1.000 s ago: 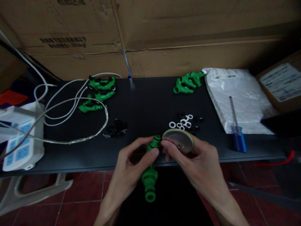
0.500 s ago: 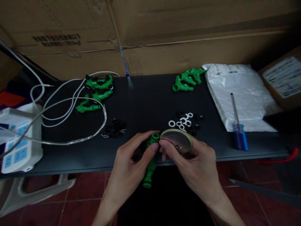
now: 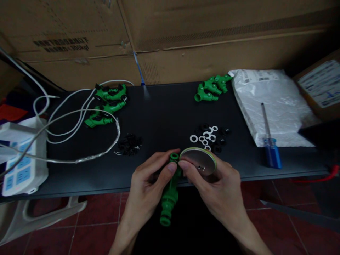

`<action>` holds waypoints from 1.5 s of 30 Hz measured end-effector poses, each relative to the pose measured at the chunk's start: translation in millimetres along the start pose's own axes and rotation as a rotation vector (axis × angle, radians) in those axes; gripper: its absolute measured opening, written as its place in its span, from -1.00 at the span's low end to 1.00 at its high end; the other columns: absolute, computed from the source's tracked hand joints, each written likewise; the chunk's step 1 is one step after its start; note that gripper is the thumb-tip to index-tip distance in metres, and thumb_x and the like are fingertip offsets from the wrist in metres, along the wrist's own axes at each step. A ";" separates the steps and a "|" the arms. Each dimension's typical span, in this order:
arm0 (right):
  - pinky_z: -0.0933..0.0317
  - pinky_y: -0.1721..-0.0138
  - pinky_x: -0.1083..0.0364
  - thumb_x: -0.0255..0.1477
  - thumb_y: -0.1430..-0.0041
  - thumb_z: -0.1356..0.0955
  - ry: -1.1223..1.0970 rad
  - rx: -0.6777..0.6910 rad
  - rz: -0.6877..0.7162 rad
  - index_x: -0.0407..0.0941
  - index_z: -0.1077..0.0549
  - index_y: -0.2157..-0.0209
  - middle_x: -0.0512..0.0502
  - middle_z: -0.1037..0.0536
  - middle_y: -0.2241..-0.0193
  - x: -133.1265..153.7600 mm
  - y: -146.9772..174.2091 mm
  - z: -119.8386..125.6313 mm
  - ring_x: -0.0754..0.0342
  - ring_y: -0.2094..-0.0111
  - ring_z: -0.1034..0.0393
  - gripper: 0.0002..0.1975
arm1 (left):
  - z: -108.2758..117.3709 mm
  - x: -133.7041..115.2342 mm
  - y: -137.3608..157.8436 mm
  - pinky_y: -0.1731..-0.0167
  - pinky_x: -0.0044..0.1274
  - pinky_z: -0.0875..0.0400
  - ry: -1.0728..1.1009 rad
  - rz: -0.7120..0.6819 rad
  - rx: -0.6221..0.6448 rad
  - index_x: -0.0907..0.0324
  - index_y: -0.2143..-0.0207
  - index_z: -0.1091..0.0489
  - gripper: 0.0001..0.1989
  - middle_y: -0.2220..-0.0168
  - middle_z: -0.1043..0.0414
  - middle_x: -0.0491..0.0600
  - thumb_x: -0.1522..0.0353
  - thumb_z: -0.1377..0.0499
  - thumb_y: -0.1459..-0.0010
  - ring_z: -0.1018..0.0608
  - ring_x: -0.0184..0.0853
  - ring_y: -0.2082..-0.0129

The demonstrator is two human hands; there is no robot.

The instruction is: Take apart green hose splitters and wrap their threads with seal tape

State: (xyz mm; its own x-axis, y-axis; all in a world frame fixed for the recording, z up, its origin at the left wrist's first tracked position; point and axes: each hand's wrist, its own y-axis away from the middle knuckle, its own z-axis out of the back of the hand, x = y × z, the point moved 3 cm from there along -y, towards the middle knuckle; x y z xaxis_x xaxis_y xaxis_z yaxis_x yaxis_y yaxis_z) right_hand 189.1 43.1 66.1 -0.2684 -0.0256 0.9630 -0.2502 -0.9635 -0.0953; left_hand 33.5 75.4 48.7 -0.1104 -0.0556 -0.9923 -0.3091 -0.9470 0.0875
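My left hand [image 3: 151, 180] is closed around a green plastic hose connector [image 3: 169, 198], whose ringed lower end hangs past the table edge. Its upper round opening faces up between my fingertips. In my right hand [image 3: 220, 187] is a shallow round metal dish [image 3: 195, 157] with a yellowish rim, tilted, with a few tiny metal pieces in it. My right thumb and fingertips meet the side of the connector; whether they pinch a small part there, I cannot tell. Just beyond the dish lie white ring washers [image 3: 205, 136] and black caps [image 3: 222, 141].
Green connectors lie in two groups, back left [image 3: 108, 104] and back right [image 3: 211, 88]. Small black parts with screws [image 3: 130, 144] sit left of centre. A blue screwdriver [image 3: 272, 154] rests against a white plastic package [image 3: 268, 106]. Cables loop near a power strip [image 3: 25, 159]. Cardboard [image 3: 159, 67] stands behind.
The connector's lower end has swung down toward me, showing more of its body. Both hands stay close together, and the dish has shifted very slightly.
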 end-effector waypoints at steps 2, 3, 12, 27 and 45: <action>-0.31 0.48 0.26 -0.44 -0.25 -0.47 0.018 0.003 0.017 -0.05 -0.61 0.29 0.12 -0.58 0.50 -0.8 1.4 0.5 0.25 0.53 -0.41 -0.98 | 0.1 -0.5 -0.3 0.08 -0.60 -0.53 0.015 0.011 0.000 -0.06 -0.05 -0.61 -0.74 0.02 -0.64 -0.06 0.27 -0.25 -0.36 -0.63 -0.35 0.06; -0.32 0.47 0.26 -0.44 -0.25 -0.47 0.016 0.004 0.019 -0.05 -0.61 0.28 0.12 -0.59 0.49 -1.6 2.0 0.3 0.25 0.52 -0.42 -0.98 | 0.0 -0.5 -0.3 0.09 -0.59 -0.54 0.020 0.015 -0.003 -0.06 -0.04 -0.62 -0.75 0.03 -0.64 -0.06 0.27 -0.25 -0.36 -0.63 -0.34 0.05; -0.38 0.44 0.18 -0.39 -0.24 -0.48 -0.097 -0.003 -0.030 -0.05 -0.63 0.28 0.02 -0.64 0.42 -12.7 4.7 -7.3 0.16 0.46 -0.49 -0.96 | -3.7 4.0 3.1 0.09 -0.58 -0.51 0.066 0.026 -0.038 -0.04 -0.04 -0.62 -0.75 0.01 -0.59 -0.02 0.26 -0.22 -0.38 -0.60 -0.31 0.01; -0.38 0.42 0.25 -0.34 -0.23 -0.50 -0.396 -0.043 -0.238 -0.07 -0.61 0.36 0.06 -0.58 0.51 -22.3 -0.7 -1.9 0.22 0.49 -0.46 -0.88 | 1.5 26.4 -1.4 0.56 -0.66 -0.42 0.301 0.281 0.005 0.03 -0.03 -0.63 -0.66 0.10 -0.67 0.04 0.17 -0.36 -0.23 -0.61 -0.41 0.44; -0.36 -0.04 0.06 -0.21 -0.16 -0.54 -0.597 -0.183 -0.502 0.02 -0.67 0.13 -0.01 -0.67 0.15 -58.9 23.2 -24.5 0.08 0.09 -0.53 -0.74 | 1.2 13.7 -25.9 -0.17 -0.41 -0.45 0.204 0.255 0.048 0.05 -0.06 -0.60 -0.68 -0.08 -0.63 -0.01 0.21 -0.29 -0.30 -0.60 -0.21 -0.14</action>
State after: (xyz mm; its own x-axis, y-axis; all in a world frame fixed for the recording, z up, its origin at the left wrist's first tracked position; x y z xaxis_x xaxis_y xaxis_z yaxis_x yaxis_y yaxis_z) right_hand 176.4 28.8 1.0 0.4472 0.2114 0.8691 -0.3713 -0.8401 0.3953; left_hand 38.9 99.6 32.9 -0.0002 -0.3557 -0.9346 -0.3410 -0.8786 0.3344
